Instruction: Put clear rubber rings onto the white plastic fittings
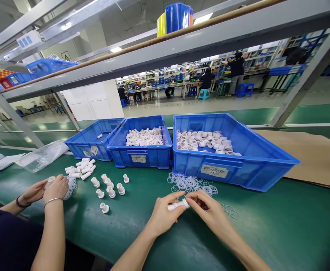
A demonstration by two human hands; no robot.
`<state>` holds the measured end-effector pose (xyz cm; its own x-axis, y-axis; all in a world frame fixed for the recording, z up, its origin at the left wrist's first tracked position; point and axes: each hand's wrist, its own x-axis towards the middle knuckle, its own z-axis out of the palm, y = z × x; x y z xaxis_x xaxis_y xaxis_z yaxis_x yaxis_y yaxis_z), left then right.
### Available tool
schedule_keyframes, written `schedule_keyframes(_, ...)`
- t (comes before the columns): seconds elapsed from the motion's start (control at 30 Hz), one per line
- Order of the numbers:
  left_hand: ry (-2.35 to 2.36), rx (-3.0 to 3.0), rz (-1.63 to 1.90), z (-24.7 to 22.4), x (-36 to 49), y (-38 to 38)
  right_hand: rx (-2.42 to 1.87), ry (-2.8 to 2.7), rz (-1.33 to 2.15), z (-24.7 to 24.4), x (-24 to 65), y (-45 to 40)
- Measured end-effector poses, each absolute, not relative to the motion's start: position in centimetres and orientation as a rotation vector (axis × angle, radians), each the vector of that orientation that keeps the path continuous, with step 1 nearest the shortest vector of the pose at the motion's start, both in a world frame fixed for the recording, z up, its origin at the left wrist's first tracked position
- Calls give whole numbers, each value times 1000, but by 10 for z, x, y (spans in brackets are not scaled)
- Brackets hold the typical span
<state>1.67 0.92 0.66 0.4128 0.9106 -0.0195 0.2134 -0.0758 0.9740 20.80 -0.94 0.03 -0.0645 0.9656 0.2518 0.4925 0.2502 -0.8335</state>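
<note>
My left hand (165, 212) is closed around a white plastic pipe fitting (176, 206), held nearly level just above the green table. At its wider, collared end, my right hand (206, 207) pinches with thumb and fingertips; whether a thin ring sits between them is too small to tell. Directly behind my hands lies a loose heap of thin translucent rings (191, 183), and a few more rings (229, 210) lie by my right hand. To the left, several white flanged fittings (111, 192) stand upright on the table.
Three blue bins line the back: one (235, 169) with short white rings, one (139, 160) with small white parts, one (87, 148) nearly bare. At left a co-worker's hands (52, 188) hold a white part, near piled white tubes (82, 168). Cardboard (317, 158) lies right.
</note>
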Motion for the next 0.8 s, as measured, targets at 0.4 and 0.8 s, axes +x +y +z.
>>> schedule_keyframes(0.4,1015,1577,793,13,16,9,-1369,-1707,670,0,209,-9)
schedule_keyframes(0.8,1049,1647,828,10,15,9,-1416,-1723,641,-6,213,-8)
